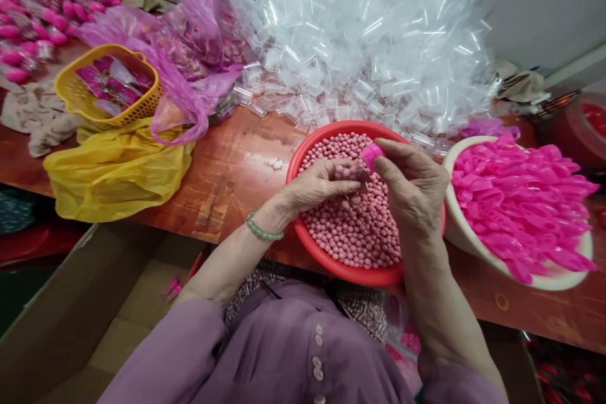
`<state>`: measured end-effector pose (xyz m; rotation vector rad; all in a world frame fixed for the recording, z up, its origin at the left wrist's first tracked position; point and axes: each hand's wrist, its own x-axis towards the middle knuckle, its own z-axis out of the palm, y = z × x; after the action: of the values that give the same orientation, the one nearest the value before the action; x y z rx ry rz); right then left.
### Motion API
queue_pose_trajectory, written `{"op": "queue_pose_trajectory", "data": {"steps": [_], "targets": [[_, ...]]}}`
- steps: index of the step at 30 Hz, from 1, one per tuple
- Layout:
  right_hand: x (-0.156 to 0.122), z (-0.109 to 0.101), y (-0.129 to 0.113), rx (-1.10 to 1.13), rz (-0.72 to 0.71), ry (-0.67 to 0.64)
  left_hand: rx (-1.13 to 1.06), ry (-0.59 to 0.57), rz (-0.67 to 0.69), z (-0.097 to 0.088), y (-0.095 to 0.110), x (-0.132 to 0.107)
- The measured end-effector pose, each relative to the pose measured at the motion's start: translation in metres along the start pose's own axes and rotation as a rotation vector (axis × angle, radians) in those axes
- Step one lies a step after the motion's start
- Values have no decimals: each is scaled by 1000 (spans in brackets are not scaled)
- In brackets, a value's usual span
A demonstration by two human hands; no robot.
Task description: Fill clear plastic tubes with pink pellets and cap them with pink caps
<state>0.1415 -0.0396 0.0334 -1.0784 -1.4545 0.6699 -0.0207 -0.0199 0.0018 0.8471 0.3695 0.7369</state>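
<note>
Over a red bowl (303, 161) full of small pink candy balls (353, 230), my two hands meet. My left hand (322, 186) is closed around a small clear tube (348, 172) filled with pink balls. My right hand (411, 186) pinches a bright pink cap (372, 154) at the tube's end. A green bead bracelet (262, 229) sits on my left wrist. To the right stands a white bowl (549, 278) heaped with pink plastic pieces (516, 202).
A big heap of clear plastic tubes (364, 38) covers the back of the wooden table (231, 170). At left are a yellow basket (108, 85), pink bags (189, 44), a yellow bag (113, 170) and filled pink items (42, 0). A cardboard box (85, 315) stands below.
</note>
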Motion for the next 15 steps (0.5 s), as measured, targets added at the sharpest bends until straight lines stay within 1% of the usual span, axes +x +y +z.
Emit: {"op": "queue_pose_trajectory", "data": {"steps": [4, 10, 13, 15], "targets": [[6, 0, -9, -83, -45, -74, 0, -24, -9, 0, 1, 0], [14, -1, -15, -221, -116, -193, 11, -4, -39, -1, 1, 2], [13, -1, -15, -284, -126, -273, 53, -44, -30, -4, -2, 3], [12, -1, -14, -293, -113, -284, 68, -61, -34, -7, -4, 3]]}}
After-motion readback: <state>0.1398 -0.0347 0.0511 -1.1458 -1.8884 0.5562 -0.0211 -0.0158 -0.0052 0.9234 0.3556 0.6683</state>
